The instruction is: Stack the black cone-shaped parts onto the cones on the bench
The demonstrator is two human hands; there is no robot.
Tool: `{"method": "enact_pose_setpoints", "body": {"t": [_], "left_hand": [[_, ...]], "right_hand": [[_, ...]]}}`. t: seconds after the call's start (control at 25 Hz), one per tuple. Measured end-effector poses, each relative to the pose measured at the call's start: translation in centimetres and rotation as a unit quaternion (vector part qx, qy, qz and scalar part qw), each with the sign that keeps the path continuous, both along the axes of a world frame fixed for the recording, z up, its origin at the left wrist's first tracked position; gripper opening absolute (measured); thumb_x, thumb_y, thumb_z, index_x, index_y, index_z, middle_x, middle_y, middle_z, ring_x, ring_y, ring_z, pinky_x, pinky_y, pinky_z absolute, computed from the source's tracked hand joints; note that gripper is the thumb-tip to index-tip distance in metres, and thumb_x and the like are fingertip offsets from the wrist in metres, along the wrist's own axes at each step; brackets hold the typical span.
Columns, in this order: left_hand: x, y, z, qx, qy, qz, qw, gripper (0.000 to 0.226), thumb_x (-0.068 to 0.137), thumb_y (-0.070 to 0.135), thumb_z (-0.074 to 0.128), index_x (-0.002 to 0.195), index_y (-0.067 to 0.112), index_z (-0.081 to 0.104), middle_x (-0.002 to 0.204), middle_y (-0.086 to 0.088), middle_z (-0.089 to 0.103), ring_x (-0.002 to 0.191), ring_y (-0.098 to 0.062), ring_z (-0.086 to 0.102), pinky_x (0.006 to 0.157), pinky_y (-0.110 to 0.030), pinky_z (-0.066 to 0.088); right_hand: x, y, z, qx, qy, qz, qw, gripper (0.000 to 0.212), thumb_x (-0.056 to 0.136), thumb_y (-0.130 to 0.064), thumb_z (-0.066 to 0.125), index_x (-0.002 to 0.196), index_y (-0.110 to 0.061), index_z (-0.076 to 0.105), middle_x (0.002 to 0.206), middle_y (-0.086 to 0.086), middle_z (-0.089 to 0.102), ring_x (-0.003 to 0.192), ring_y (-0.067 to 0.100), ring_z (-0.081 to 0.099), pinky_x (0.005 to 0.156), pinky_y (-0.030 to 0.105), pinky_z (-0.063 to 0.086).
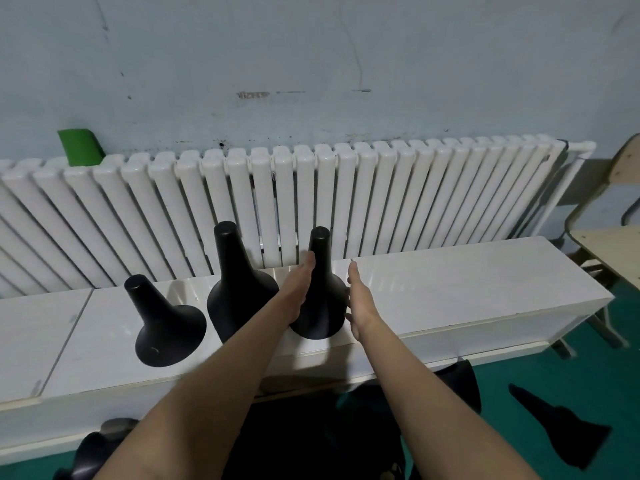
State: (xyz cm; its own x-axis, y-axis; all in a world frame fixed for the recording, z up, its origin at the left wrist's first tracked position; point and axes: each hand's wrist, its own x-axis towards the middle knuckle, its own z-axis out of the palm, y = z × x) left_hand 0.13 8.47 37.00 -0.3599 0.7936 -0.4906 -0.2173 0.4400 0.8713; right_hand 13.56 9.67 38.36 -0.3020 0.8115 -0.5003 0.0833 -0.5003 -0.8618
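Three black cone-shaped parts stand upright on the white bench (450, 289): a short left cone (162, 327), a taller middle cone (235, 285) and a right cone (320, 292). My left hand (299, 289) lies with straight fingers against the right cone's left side. My right hand (358, 299) is held flat with straight fingers just right of that cone, close to its flared base. Another black cone (557, 420) lies on its side on the green floor at the right. More black parts (93, 452) sit on the floor at the lower left, partly hidden by my arm.
A white radiator (311, 202) runs along the wall right behind the bench. A green object (79, 147) rests on its top at the left. A wooden chair (613, 237) stands at the bench's right end. The floor (606, 375) is green.
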Motion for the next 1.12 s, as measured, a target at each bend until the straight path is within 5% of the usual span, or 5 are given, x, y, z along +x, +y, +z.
{"method": "enact_pose_setpoints", "body": {"t": [0.16,0.28,0.48,0.8,1.12], "left_hand": [[2.1,-1.4,1.5,0.009,0.010,-0.004,1.000,0.072,0.092,0.070,0.037,0.145,0.021,0.043,0.148,-0.005,0.044,0.137,-0.028,0.039,0.109,-0.042,0.030],[3.6,-2.0,2.1,0.013,0.003,0.000,1.000,0.072,0.092,0.068,0.039,0.144,0.018,0.044,0.148,-0.006,0.044,0.135,-0.028,0.040,0.111,-0.040,0.030],[5.5,-2.8,2.2,-0.004,-0.028,-0.002,1.000,0.086,0.084,0.073,0.046,0.147,0.015,0.038,0.148,-0.006,0.043,0.137,-0.026,0.038,0.117,-0.041,0.025],[7.2,-4.2,1.6,-0.012,-0.006,-0.025,1.000,0.063,0.095,0.062,0.040,0.133,0.012,0.051,0.118,-0.001,0.052,0.112,-0.021,0.046,0.102,-0.039,0.032],[8.1,-5.6,-2.4,-0.045,0.025,-0.054,0.997,0.046,0.097,0.063,0.036,0.108,0.023,0.057,0.116,-0.003,0.051,0.108,-0.022,0.046,0.089,-0.037,0.035]], "right_hand": [[2.6,-1.2,0.7,0.006,-0.006,-0.028,1.000,0.065,0.107,-0.059,0.029,0.153,-0.015,0.042,0.144,0.003,0.051,0.142,0.027,0.043,0.113,0.037,0.031],[4.0,-1.4,0.5,0.019,-0.008,-0.035,0.999,0.074,0.104,-0.065,0.030,0.161,-0.017,0.031,0.165,0.005,0.034,0.153,0.027,0.028,0.125,0.044,0.022],[6.1,-2.4,0.2,0.015,-0.006,-0.051,0.999,0.076,0.102,-0.068,0.031,0.161,-0.021,0.032,0.166,0.004,0.032,0.154,0.028,0.028,0.126,0.049,0.022],[8.0,-3.2,-1.0,0.005,-0.012,-0.071,0.997,0.082,0.098,-0.074,0.032,0.161,-0.021,0.031,0.166,0.005,0.032,0.153,0.030,0.029,0.125,0.051,0.023],[9.2,-4.4,-5.4,-0.034,-0.022,-0.085,0.996,0.081,0.100,-0.072,0.032,0.162,-0.020,0.031,0.167,0.006,0.030,0.153,0.031,0.028,0.125,0.053,0.022]]}}
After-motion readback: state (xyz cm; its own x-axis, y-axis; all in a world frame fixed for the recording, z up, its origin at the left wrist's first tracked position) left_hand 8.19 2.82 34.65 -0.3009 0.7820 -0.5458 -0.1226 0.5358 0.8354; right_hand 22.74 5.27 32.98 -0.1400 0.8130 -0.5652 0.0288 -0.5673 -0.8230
